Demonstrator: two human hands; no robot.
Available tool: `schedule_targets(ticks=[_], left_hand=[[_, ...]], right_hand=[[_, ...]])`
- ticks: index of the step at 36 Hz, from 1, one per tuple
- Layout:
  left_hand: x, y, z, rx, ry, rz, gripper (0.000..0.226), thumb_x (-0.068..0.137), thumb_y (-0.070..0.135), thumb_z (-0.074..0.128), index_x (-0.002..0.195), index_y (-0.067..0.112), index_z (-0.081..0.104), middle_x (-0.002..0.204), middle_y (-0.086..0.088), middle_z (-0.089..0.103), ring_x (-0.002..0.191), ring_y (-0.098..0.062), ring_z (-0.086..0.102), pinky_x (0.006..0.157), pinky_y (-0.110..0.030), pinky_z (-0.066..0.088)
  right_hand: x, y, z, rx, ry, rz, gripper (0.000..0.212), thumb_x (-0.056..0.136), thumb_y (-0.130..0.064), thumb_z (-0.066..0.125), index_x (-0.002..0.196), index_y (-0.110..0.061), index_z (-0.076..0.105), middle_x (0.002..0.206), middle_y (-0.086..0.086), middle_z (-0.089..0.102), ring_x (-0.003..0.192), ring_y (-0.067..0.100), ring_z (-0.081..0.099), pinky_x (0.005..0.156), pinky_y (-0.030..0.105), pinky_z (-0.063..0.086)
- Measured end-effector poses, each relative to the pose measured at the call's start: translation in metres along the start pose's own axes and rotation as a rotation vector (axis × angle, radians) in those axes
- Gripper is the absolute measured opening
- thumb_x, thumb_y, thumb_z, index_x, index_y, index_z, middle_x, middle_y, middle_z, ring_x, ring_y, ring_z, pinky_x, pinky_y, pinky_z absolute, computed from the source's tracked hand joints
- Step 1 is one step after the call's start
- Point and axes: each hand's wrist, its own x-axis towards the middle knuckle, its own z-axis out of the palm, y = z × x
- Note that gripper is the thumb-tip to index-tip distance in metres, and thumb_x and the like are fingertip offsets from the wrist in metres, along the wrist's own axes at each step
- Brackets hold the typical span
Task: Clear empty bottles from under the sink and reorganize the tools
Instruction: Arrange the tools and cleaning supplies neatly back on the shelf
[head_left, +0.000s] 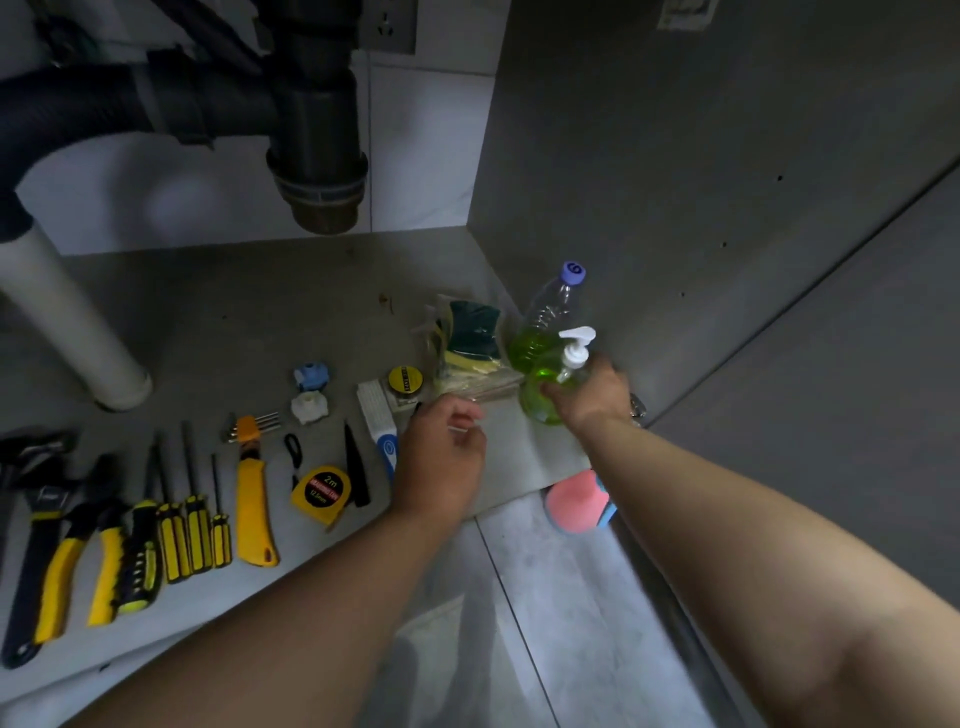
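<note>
My right hand (592, 395) grips a pump bottle (545, 387) of green liquid with a white pump head, low on the cabinet floor by the right wall. Just behind it stands a clear bottle (545, 317) with a purple cap and green liquid at its bottom. My left hand (441, 457) hovers over the cabinet floor (234, 322) with fingers loosely curled; a thin pale sliver shows at the fingertips, and I cannot tell what it is. Yellow-handled tools lie in a row at left: pliers (57, 582), screwdrivers (182, 535), a utility knife (252, 499), a tape measure (319, 493).
Black drain pipes (311, 130) hang overhead and a white pipe (78, 322) slants down at left. A pack of sponges (470, 338) lies beside the bottles. A hex key set (252, 423), small fittings (310, 392) and a pink object (576, 501) at the cabinet edge also show.
</note>
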Motion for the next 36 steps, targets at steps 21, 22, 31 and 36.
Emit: schedule_targets(ticks=[21,22,31,36], left_hand=[[-0.006,-0.002,0.011,0.258,-0.155,0.098,0.026,0.088,-0.003,0.056,0.102,0.015,0.069,0.114,-0.008,0.055,0.096,-0.023,0.062,0.093,-0.035,0.051],[-0.007,-0.002,0.014,0.27,-0.162,0.104,0.027,0.088,-0.003,0.056,0.102,0.015,0.07,0.114,-0.008,0.056,0.094,-0.023,0.062,0.092,-0.034,0.051],[-0.023,-0.005,0.032,0.293,-0.232,0.175,0.029,0.087,-0.002,0.053,0.097,0.02,0.07,0.104,0.0,0.055,0.09,-0.016,0.059,0.088,-0.031,0.052],[-0.029,-0.007,0.034,0.316,-0.25,0.215,0.028,0.086,0.0,0.054,0.095,0.021,0.07,0.102,0.001,0.054,0.089,-0.016,0.06,0.088,-0.033,0.053]], right_hand=[[-0.047,0.044,-0.009,-0.017,0.169,-0.301,0.009,0.089,-0.023,0.058,0.093,-0.015,0.057,0.098,0.009,0.062,0.08,0.032,0.06,0.071,0.036,0.046],[-0.054,0.052,-0.011,-0.013,0.065,-0.305,0.013,0.089,-0.027,0.058,0.081,-0.016,0.06,0.082,0.007,0.066,0.074,0.028,0.061,0.071,0.033,0.047],[-0.101,0.129,-0.006,-0.179,-0.451,0.323,0.046,0.085,-0.051,0.062,0.099,-0.008,0.056,0.076,0.007,0.064,0.046,0.018,0.068,0.041,0.03,0.055],[-0.09,0.127,-0.014,-0.127,-0.136,0.327,0.062,0.081,-0.064,0.054,0.102,-0.007,0.066,0.086,0.014,0.073,0.071,0.032,0.075,0.073,0.042,0.062]])
